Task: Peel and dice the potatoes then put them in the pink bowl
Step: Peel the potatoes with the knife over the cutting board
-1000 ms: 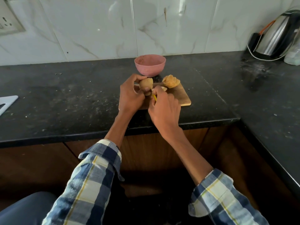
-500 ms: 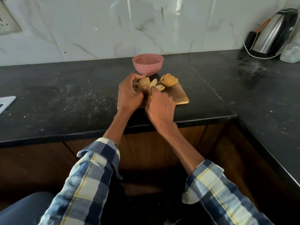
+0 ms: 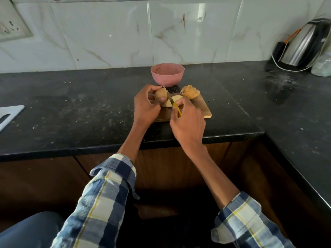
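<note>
Potato (image 3: 161, 94) sits centre frame on cutting board (image 3: 202, 109), left hand (image 3: 146, 106) fingers curled around its left end, right hand (image 3: 188, 122) gripping knife (image 3: 172, 102) whose blade crosses its middle, pink bowl (image 3: 167, 75) just above on counter (image 3: 71, 108).

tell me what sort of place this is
Most likely a home kitchen: a black stone countertop under a marble-look tiled wall, a steel electric kettle in the corner, and a wooden cutting board bearing potato.
</note>
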A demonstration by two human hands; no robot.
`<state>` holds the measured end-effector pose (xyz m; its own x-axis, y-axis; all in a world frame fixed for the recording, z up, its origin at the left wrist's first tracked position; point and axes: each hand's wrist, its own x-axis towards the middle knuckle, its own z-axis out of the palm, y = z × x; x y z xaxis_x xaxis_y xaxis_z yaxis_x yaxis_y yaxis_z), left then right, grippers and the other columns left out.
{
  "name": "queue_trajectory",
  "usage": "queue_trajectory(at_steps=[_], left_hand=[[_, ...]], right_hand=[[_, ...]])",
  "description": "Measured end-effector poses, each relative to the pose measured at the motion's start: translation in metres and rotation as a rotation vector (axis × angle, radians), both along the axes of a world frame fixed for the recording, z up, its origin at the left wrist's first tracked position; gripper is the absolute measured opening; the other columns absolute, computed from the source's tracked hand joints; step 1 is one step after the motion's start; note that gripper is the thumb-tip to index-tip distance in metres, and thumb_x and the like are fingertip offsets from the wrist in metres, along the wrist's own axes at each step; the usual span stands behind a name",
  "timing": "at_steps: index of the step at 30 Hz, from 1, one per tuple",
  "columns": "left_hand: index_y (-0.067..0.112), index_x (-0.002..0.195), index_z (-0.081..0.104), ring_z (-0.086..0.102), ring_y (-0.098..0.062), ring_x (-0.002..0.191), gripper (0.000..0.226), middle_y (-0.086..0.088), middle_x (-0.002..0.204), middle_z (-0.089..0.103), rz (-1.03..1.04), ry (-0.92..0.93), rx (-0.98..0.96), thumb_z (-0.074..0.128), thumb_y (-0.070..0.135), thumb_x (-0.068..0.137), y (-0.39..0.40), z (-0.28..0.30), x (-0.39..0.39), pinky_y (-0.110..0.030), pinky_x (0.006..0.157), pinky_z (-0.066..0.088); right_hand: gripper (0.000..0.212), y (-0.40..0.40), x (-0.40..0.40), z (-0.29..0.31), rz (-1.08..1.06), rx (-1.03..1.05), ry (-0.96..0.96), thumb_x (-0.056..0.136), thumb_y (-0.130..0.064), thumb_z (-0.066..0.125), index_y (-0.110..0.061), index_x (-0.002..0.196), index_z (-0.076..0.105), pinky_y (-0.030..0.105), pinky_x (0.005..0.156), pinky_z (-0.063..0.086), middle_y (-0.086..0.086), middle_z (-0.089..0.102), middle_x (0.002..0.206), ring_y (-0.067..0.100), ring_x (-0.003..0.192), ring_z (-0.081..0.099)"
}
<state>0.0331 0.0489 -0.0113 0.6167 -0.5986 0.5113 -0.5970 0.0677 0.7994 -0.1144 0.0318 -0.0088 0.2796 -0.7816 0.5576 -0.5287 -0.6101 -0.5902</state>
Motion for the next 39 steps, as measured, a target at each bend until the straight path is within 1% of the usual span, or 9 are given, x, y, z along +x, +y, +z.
queue_trajectory(at_steps=[3, 6, 9, 15, 20, 25, 29, 34, 39], left_hand=[[0.018, 0.112, 0.071, 0.062, 0.009, 0.095, 0.029, 0.012, 0.107, 0.07, -0.005, -0.009, -0.014, 0.076, 0.007, 0.086, 0.001, 0.001, 0.001, -0.005, 0.075, 0.047], [0.022, 0.108, 0.07, 0.066, 0.0, 0.095, 0.031, 0.013, 0.105, 0.071, -0.02, -0.008, -0.03, 0.076, 0.004, 0.084, 0.002, 0.001, 0.0, -0.01, 0.075, 0.052], [0.024, 0.106, 0.07, 0.068, -0.002, 0.093, 0.032, 0.015, 0.103, 0.071, -0.026, 0.013, -0.039, 0.078, 0.004, 0.083, 0.003, 0.002, -0.001, -0.012, 0.074, 0.054], [0.02, 0.104, 0.071, 0.069, -0.006, 0.092, 0.031, 0.009, 0.103, 0.073, -0.039, 0.029, -0.058, 0.075, -0.001, 0.082, 0.004, 0.001, -0.001, -0.015, 0.073, 0.054], [0.02, 0.105, 0.073, 0.069, -0.008, 0.093, 0.034, 0.01, 0.103, 0.073, -0.034, 0.03, -0.049, 0.073, -0.003, 0.08, 0.001, -0.001, 0.0, -0.021, 0.077, 0.057], [0.022, 0.105, 0.075, 0.071, -0.008, 0.091, 0.034, 0.012, 0.103, 0.074, -0.03, 0.042, -0.051, 0.078, 0.0, 0.08, 0.0, -0.003, 0.004, -0.028, 0.077, 0.061], [0.017, 0.108, 0.076, 0.07, -0.004, 0.09, 0.034, 0.013, 0.102, 0.074, -0.042, -0.001, -0.06, 0.075, -0.004, 0.081, 0.001, -0.003, 0.005, -0.026, 0.078, 0.061], [0.024, 0.105, 0.075, 0.07, -0.003, 0.092, 0.032, 0.016, 0.1, 0.074, -0.008, 0.059, -0.055, 0.079, 0.003, 0.081, -0.002, -0.003, 0.006, -0.028, 0.081, 0.061], [0.021, 0.11, 0.077, 0.071, -0.003, 0.093, 0.033, 0.015, 0.103, 0.075, -0.036, 0.042, -0.056, 0.08, 0.003, 0.082, 0.0, -0.004, 0.008, -0.021, 0.078, 0.059]], right_hand=[[0.012, -0.004, 0.003, 0.012, 0.001, -0.081, -0.003, 0.096, -0.028, 0.066, -0.026, 0.106, 0.06, 0.041, 0.064, 0.056, -0.003, 0.068, 0.087, 0.018, 0.08, 0.066], [0.012, -0.006, 0.003, 0.023, 0.003, -0.135, 0.033, 0.096, -0.027, 0.067, -0.025, 0.107, 0.061, 0.031, 0.061, 0.044, -0.003, 0.068, 0.087, 0.019, 0.081, 0.067], [0.014, -0.005, 0.006, 0.028, -0.008, -0.158, 0.094, 0.097, -0.03, 0.065, -0.026, 0.109, 0.06, 0.032, 0.063, 0.04, -0.002, 0.07, 0.088, 0.022, 0.086, 0.068], [0.019, -0.006, 0.013, 0.032, -0.009, -0.191, 0.15, 0.098, -0.029, 0.064, -0.023, 0.115, 0.061, 0.036, 0.065, 0.046, 0.003, 0.071, 0.091, 0.026, 0.087, 0.07], [0.018, -0.008, 0.018, 0.036, 0.028, -0.116, 0.142, 0.097, -0.027, 0.067, -0.021, 0.113, 0.063, 0.039, 0.068, 0.052, 0.002, 0.071, 0.094, 0.024, 0.088, 0.069], [0.013, -0.003, 0.011, 0.027, 0.014, -0.137, 0.139, 0.098, -0.026, 0.066, -0.023, 0.11, 0.063, 0.034, 0.067, 0.047, 0.0, 0.07, 0.094, 0.021, 0.088, 0.068], [0.011, -0.008, 0.021, 0.033, 0.029, -0.11, 0.148, 0.098, -0.023, 0.064, -0.019, 0.108, 0.062, 0.034, 0.064, 0.042, 0.002, 0.07, 0.092, 0.024, 0.086, 0.069], [0.011, 0.003, 0.012, 0.019, 0.025, -0.128, 0.125, 0.096, -0.023, 0.067, -0.022, 0.106, 0.061, 0.043, 0.069, 0.056, 0.003, 0.071, 0.093, 0.026, 0.087, 0.07], [0.011, -0.001, 0.016, 0.019, 0.033, -0.083, 0.1, 0.096, -0.022, 0.067, -0.023, 0.104, 0.06, 0.044, 0.072, 0.056, 0.002, 0.07, 0.095, 0.025, 0.089, 0.069]])
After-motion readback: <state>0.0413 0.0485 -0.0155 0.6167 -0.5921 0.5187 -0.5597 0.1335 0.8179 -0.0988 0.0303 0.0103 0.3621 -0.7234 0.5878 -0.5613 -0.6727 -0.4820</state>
